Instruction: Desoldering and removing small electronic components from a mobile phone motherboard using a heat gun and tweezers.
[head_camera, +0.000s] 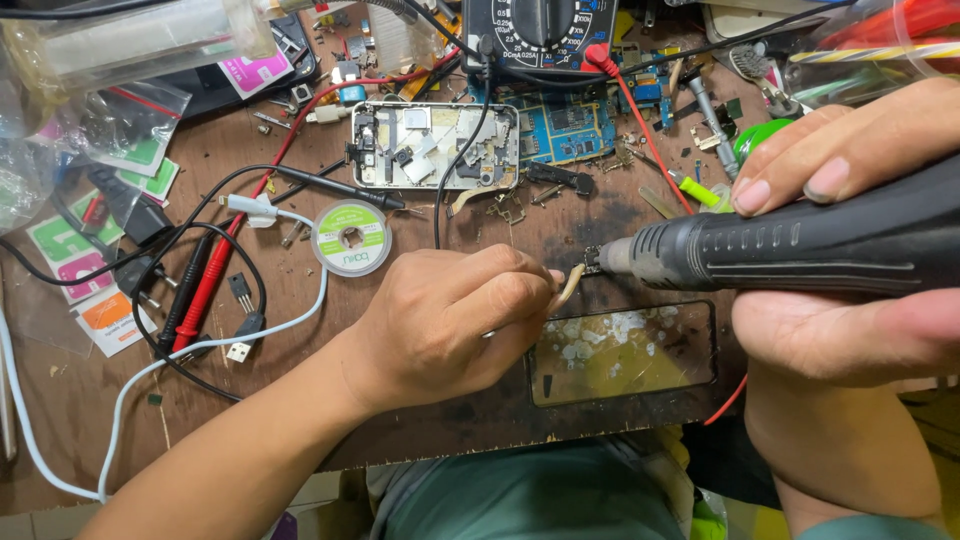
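At the centre of the frame, the left hand (455, 320) is curling its fingers tightly around a thin pair of tweezers (567, 288), pinching them so that their pale tips are reaching up and to the right toward a tiny dark component (591, 260). From the right edge, the right hand (850, 250) is wrapping around the black barrel of a hot air gun (800, 245), fingers over the top and palm underneath, and its metal nozzle is pointing left, sitting just beside that component. Directly below the nozzle, a scorched glass phone screen (622, 352) is lying flat on the wooden workbench (300, 400). In the upper middle, an opened phone chassis (435, 145) is sitting beside a blue circuit board (560, 130), with a multimeter (540, 30) above them. Left of centre, a solder wire spool (351, 237) is lying among black and red test leads (215, 270)
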